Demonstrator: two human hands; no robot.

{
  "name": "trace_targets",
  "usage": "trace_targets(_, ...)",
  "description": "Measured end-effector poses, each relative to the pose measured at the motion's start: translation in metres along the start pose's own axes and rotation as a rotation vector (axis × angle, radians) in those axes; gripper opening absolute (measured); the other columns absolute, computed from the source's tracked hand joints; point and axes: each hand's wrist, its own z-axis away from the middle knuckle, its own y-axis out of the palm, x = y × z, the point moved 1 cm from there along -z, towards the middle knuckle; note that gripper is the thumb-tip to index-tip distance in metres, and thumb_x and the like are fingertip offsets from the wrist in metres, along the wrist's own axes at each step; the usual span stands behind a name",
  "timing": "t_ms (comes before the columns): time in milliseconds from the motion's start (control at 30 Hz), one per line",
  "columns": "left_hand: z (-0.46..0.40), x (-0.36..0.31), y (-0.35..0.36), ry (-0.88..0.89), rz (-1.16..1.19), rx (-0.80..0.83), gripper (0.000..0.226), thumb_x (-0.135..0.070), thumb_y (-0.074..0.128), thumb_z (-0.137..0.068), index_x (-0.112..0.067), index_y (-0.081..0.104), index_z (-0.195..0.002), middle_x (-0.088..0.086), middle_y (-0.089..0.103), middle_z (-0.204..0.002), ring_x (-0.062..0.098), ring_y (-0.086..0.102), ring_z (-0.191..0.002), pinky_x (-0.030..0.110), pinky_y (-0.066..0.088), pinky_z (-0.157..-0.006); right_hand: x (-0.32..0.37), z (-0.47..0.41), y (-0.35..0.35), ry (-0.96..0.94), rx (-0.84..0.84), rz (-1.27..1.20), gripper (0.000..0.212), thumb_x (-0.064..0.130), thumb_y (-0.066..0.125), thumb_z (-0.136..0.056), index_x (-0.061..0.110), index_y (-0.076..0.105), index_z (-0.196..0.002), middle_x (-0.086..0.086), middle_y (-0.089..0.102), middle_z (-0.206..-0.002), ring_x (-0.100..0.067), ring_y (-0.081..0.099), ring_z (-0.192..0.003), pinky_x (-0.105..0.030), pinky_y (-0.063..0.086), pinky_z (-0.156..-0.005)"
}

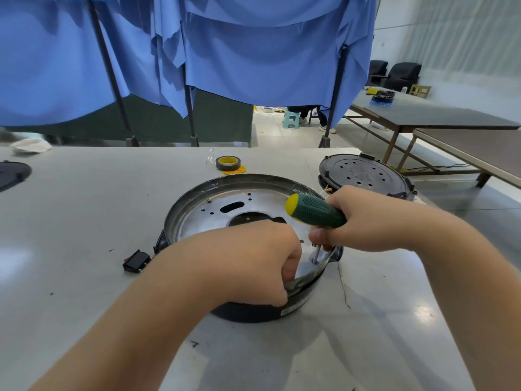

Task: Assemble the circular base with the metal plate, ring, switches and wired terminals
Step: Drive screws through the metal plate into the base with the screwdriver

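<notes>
Near the table's point(84, 210) front edge sits the circular base point(253, 309), its shiny perforated metal plate point(253, 197) facing up. Left hand point(253, 261) clamps the rim; right hand point(366, 218) grips a green ribbed screwdriver point(313, 211), shaft tilted down-right onto the plate.

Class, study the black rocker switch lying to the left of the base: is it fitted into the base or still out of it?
Out. The black rocker switch lies loose on the table, beside the circular base.
</notes>
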Motion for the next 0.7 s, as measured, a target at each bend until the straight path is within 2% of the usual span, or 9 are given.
trace_targets(167, 0.002, 0.002, -0.003, 0.002, 0.025, -0.054, 0.015, -0.028, 0.069, -0.076, -0.027, 0.056, -0.068, -0.011, 0.055, -0.068, 0.004, 0.052, -0.061, 0.018, 0.041, -0.052, 0.002, 0.001, 0.0, -0.046, -0.025, 0.031, 0.02, 0.041, 0.074, -0.078, 0.03, 0.063, -0.065, 0.011, 0.061, -0.055, 0.002, 0.052, -0.045, -0.012, 0.034, -0.043)
trace_targets(300, 0.005, 0.003, -0.009, -0.006, 0.056, -0.068, 0.013, -0.031, 0.071, -0.075, -0.027, 0.06, -0.069, -0.013, 0.055, -0.062, 0.0, 0.052, -0.057, 0.012, 0.04, -0.048, 0.006, 0.002, -0.002, -0.086, -0.049, -0.023, 0.009, 0.034, 0.077, -0.076, 0.032, 0.069, -0.072, 0.017, 0.067, -0.066, 0.003, 0.058, -0.054, -0.016, 0.041, -0.051)
trace_targets(367, 0.006, 0.005, -0.012, -0.008, 0.073, -0.053, 0.012, -0.028, 0.072, -0.075, -0.026, 0.061, -0.07, -0.012, 0.055, -0.06, -0.005, 0.051, -0.056, 0.007, 0.037, -0.043, 0.008, 0.001, -0.001, -0.097, -0.062, -0.041, 0.009, 0.033, 0.077, -0.075, 0.032, 0.069, -0.073, 0.018, 0.066, -0.065, 0.004, 0.057, -0.052, -0.016, 0.04, -0.051)
trace_targets(467, 0.008, 0.007, -0.017, -0.004, 0.092, -0.049, 0.013, -0.026, 0.073, -0.075, -0.025, 0.062, -0.069, -0.011, 0.057, -0.059, -0.005, 0.051, -0.055, 0.007, 0.037, -0.044, 0.008, 0.0, 0.0, -0.1, -0.068, -0.05, 0.008, 0.033, 0.077, -0.076, 0.031, 0.07, -0.075, 0.017, 0.067, -0.065, 0.004, 0.057, -0.053, -0.014, 0.041, -0.049)
trace_targets(567, 0.01, 0.009, -0.021, -0.004, 0.114, -0.065, 0.016, -0.025, 0.076, -0.074, -0.025, 0.062, -0.067, -0.014, 0.056, -0.054, -0.006, 0.051, -0.052, 0.006, 0.036, -0.044, 0.007, 0.0, -0.002, -0.104, -0.086, -0.069, 0.009, 0.034, 0.077, -0.076, 0.031, 0.069, -0.074, 0.02, 0.064, -0.062, 0.005, 0.055, -0.048, -0.007, 0.037, -0.041)
trace_targets(700, 0.012, 0.01, -0.02, -0.005, 0.114, -0.05, 0.017, -0.026, 0.077, -0.073, -0.025, 0.062, -0.066, -0.024, 0.056, -0.053, -0.005, 0.052, -0.052, 0.006, 0.036, -0.045, 0.007, -0.001, 0.0, -0.092, -0.058, -0.058, 0.009, 0.033, 0.077, -0.076, 0.031, 0.069, -0.072, 0.02, 0.062, -0.058, 0.005, 0.054, -0.047, -0.006, 0.035, -0.039)
